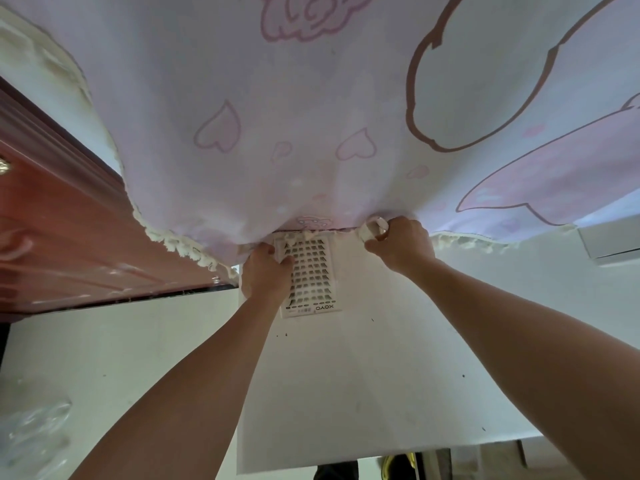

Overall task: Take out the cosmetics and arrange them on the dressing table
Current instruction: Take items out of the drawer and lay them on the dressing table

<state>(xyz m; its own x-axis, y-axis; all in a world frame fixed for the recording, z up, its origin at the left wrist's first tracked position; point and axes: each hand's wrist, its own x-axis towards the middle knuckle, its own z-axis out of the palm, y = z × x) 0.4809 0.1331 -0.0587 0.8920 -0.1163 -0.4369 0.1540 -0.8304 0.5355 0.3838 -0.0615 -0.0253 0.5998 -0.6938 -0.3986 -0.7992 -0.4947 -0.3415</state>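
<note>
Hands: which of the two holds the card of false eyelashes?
The left hand grips the eyelash card at its left edge; the right hand holds a small white object instead.

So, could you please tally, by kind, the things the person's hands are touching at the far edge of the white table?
False-eyelash card: 1, held by the left hand
Small white ring-shaped item: 1, gripped by the right hand
Pink printed cloth: 1, draped above both
Total: 3
</note>
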